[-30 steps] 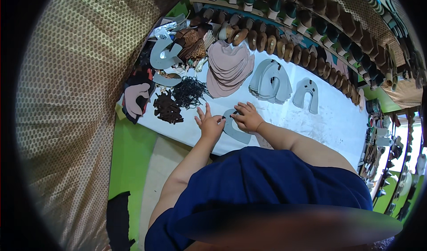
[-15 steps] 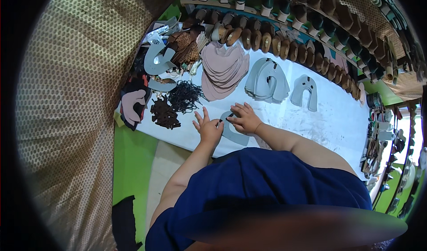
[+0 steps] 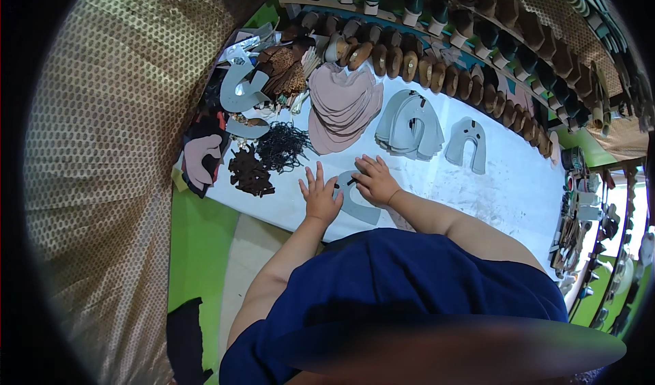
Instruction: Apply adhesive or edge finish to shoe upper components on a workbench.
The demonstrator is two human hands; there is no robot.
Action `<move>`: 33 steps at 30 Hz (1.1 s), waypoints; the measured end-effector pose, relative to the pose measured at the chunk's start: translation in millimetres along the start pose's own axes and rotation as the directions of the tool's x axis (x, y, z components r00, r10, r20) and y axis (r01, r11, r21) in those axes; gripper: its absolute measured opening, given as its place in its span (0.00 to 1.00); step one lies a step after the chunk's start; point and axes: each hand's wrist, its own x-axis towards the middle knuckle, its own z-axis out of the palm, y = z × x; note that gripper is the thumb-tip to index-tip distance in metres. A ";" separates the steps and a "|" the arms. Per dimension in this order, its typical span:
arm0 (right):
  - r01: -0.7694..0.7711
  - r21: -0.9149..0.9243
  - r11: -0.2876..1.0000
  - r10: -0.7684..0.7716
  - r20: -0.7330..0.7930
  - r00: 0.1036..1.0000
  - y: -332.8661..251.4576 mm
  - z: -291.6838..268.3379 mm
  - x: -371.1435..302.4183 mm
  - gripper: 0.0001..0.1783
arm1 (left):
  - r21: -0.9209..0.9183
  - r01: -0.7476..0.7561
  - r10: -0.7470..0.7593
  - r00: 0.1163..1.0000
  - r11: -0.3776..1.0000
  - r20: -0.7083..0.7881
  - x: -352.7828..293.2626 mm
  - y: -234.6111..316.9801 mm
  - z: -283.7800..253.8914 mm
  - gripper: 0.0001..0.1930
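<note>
A grey U-shaped shoe-upper piece (image 3: 361,211) lies on the white tabletop in front of me, with small black strips on it near its curved end. My left hand (image 3: 323,197) rests at its left side, fingers spread and thumb by one black strip (image 3: 336,186). Across from it, my right hand (image 3: 377,183) lies flat over the right side, its fingertips near another strip, and covers part of the piece. To the left are a pile of short dark brown strips (image 3: 250,173) and a tangled heap of thin black strips (image 3: 281,146).
Beyond my hands are stacked pink pieces (image 3: 344,108), a stack of grey U-shaped pieces (image 3: 409,129) and a single grey one with black strips (image 3: 467,143). Wooden shoe lasts (image 3: 437,75) line the far edge below shelves of more. A patterned curtain (image 3: 123,146) hangs left.
The left fingers have straightened and the hand lies flatter. My right fingers have moved slightly off the strip and now rest flatter. The view has shifted a little.
</note>
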 end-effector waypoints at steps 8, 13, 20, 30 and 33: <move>-0.067 0.104 0.992 0.072 -0.050 0.996 1.0 5.0 4.6 0.13 | 0.052 0.030 -0.035 0.996 0.998 0.085 5.0 0.6 2.6 0.23; -0.097 0.170 0.981 0.118 -0.120 0.986 8.7 14.0 12.4 0.08 | 0.073 0.077 -0.086 0.990 0.994 0.114 6.0 5.7 -0.7 0.24; 0.022 0.131 0.991 -0.020 -0.015 1.000 11.5 2.3 29.0 0.06 | 0.074 0.067 -0.074 0.992 0.995 0.097 4.8 2.5 2.2 0.25; 0.055 0.072 0.996 -0.053 -0.027 0.998 7.7 1.8 29.5 0.05 | 0.084 0.071 -0.080 0.991 0.994 0.108 6.2 2.7 1.4 0.25; 0.053 0.038 0.998 -0.053 -0.007 0.999 7.3 0.4 27.0 0.07 | 0.077 0.067 -0.074 0.992 0.995 0.100 6.0 3.6 1.9 0.26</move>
